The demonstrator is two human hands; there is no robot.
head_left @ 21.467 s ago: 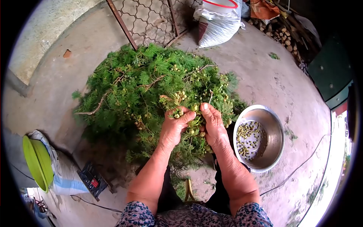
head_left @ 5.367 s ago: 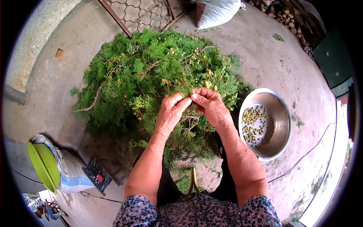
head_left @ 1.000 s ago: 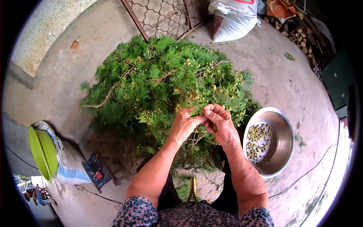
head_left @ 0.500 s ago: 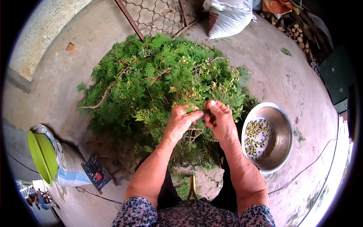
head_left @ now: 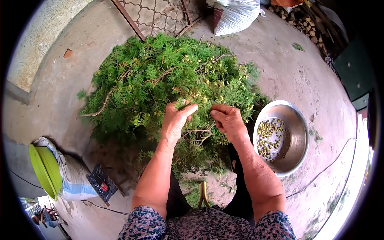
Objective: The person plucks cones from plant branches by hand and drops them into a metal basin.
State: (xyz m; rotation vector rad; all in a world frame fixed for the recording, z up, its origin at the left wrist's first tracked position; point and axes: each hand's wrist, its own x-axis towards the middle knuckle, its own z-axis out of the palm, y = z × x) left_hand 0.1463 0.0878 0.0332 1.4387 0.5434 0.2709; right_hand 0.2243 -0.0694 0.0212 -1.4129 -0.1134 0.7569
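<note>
A large heap of green conifer branches point(head_left: 140, 84) with small pale yellow-green cones lies in front of me. My left hand point(head_left: 175, 120) is over the near part of the heap, its thumb and fingers closed on a leafy sprig point(head_left: 182, 103). A little to the right, my right hand point(head_left: 230, 122) has thumb and forefinger pinched together above the foliage. Whether anything is between those fingertips I cannot make out. Right of that hand stands a metal basin point(head_left: 298, 138) with many small greenish cones point(head_left: 269, 138) on its bottom.
At left a lime-green plastic basin point(head_left: 42, 170) leans by a white sack point(head_left: 78, 184) and a dark crate point(head_left: 102, 186). Behind the heap are a metal grate point(head_left: 158, 16) and a full white sack point(head_left: 236, 16). Firewood point(head_left: 308, 28) is stacked far right.
My hands have moved apart: the left one went left and slightly up with the sprig, while the right stays pinched near its former spot. The whole view has shifted slightly.
</note>
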